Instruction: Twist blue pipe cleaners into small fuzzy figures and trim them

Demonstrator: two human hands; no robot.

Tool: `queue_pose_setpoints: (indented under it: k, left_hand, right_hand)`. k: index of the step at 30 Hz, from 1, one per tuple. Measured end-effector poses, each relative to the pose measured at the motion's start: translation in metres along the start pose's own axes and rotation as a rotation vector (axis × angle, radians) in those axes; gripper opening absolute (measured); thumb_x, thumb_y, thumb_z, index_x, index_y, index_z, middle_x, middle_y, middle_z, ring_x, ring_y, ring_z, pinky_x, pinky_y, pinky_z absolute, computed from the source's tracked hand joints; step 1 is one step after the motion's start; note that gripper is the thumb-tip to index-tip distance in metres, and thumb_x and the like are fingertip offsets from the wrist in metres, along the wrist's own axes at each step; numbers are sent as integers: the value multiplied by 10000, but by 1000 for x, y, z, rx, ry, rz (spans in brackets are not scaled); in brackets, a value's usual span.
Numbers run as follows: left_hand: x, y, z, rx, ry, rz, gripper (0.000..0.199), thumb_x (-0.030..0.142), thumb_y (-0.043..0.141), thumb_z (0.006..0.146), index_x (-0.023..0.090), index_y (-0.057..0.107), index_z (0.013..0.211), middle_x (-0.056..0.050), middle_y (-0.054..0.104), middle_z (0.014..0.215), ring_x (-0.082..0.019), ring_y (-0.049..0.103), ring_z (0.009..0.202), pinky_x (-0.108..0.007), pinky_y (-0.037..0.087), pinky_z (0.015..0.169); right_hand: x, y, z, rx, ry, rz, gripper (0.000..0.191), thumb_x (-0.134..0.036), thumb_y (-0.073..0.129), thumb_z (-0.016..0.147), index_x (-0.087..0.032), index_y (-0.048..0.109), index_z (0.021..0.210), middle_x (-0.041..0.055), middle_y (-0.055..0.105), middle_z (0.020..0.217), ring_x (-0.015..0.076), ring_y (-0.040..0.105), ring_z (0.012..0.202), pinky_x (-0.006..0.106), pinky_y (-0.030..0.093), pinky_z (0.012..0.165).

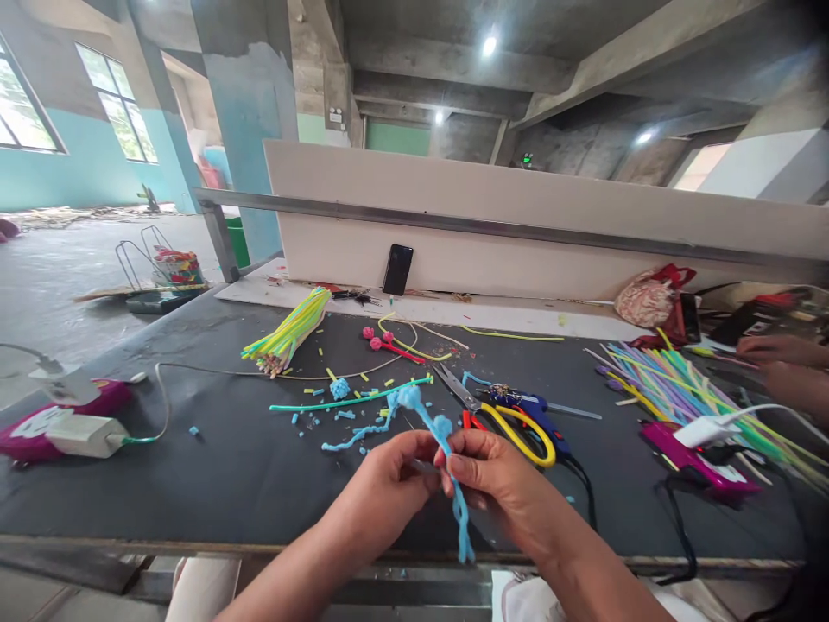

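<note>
Between my two hands is a twisted blue fuzzy stem (461, 518) with small pompom-like knobs near its top. My left hand (398, 475) pinches it from the left, its fingertips partly hidden. From the other side, my right hand (487, 471) grips the same stem between thumb and fingers. Its loose end hangs below my fingers. Just beyond lie another twisted blue strand (356, 439), a teal stem (350, 402) and a blue pompom ball (339, 388). Scissors with yellow handles (518, 432) rest right of my hands, beside a blue glue gun (544, 419).
A yellow-green bundle of stems (291, 333) lies at the back left, pink balls on red stems (382, 341) at centre. A phone (397, 269) leans on the white board. Purple power strips (696, 462) sit at both sides. Another person's hand (790, 350) is at far right, near pastel stems (680, 380).
</note>
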State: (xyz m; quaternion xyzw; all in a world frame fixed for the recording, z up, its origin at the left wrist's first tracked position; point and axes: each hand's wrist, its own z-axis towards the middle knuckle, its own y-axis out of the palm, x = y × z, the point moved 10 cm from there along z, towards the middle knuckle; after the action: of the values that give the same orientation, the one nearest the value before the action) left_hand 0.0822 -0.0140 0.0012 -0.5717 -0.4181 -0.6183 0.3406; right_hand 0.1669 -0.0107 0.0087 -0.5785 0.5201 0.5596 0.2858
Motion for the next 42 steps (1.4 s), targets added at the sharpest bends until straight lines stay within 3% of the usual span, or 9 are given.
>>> queue_pose_setpoints:
  k: [3, 8, 15, 18, 22, 27, 31, 35, 42]
  left_hand:
    - [-3, -4, 1, 5, -27, 12, 117, 192, 616, 727, 139, 585, 827, 4, 592, 683, -90, 501, 577, -208, 397, 533]
    - [-1, 4, -3, -150, -40, -172, 242, 257, 631, 764, 140, 544, 957, -24, 622, 776, -92, 550, 567, -203, 394, 501]
    - [6, 9, 2, -191, 19, -345, 269, 257, 673, 730, 143, 528, 927, -15, 605, 744, -112, 578, 620, -237, 449, 589]
    - [0, 7, 5, -129, -39, -194, 221, 279, 660, 697, 141, 531, 810, 5, 575, 679, -91, 522, 529, -231, 428, 532]
    - [-10, -21, -3, 164, -146, 225, 112, 264, 561, 717, 175, 507, 677, 63, 470, 522, -76, 406, 399, -214, 299, 424]
    - [25, -28, -21, 340, 21, 795, 159, 208, 493, 785, 187, 588, 659, 18, 578, 609, -130, 515, 597, -238, 336, 560]
    - [45, -10, -27, 236, 162, 1099, 206, 161, 419, 843, 193, 603, 756, -19, 644, 729, -160, 585, 672, -257, 389, 613]
    - [55, 8, -35, 111, 336, 1384, 220, 152, 387, 855, 194, 592, 786, -41, 639, 748, -206, 593, 699, -310, 413, 646]
    - [80, 1, -19, -32, 303, 1342, 202, 149, 438, 808, 169, 623, 730, -57, 631, 744, -203, 551, 727, -320, 380, 698]
  right_hand:
    - [3, 3, -2, -59, 52, 25, 259, -326, 810, 610, -125, 693, 726, 16, 611, 589, 76, 461, 511, 190, 305, 463]
    - [4, 12, -5, -163, 75, 1, 273, -263, 793, 641, -125, 699, 856, 36, 638, 699, 113, 557, 630, 215, 376, 561]
    - [4, 20, -8, -199, 77, -3, 221, -320, 713, 727, -160, 669, 872, 18, 615, 635, 47, 406, 449, 167, 161, 375]
    - [-1, 10, -5, -126, 41, -72, 209, -299, 685, 740, -155, 664, 890, 4, 600, 632, 38, 353, 434, 165, 188, 383]
    - [-16, -17, 0, 167, -110, -448, 111, -221, 647, 696, -167, 651, 792, 3, 622, 642, 110, 514, 562, 201, 354, 491]
    - [-37, -8, -6, 366, -352, -1129, 149, -176, 504, 766, -194, 651, 778, 35, 689, 746, 190, 615, 698, 309, 435, 661]
    - [-33, 4, -7, 282, -346, -1232, 231, -148, 463, 811, -194, 670, 903, 55, 712, 910, 204, 635, 860, 314, 435, 751]
    - [-31, 10, -10, 264, -338, -1374, 192, -155, 501, 812, -207, 666, 729, 16, 684, 744, 192, 611, 752, 314, 387, 678]
    - [-31, 55, -32, 140, -766, -1565, 153, -90, 483, 790, -173, 589, 719, 38, 613, 701, 186, 512, 682, 360, 330, 698]
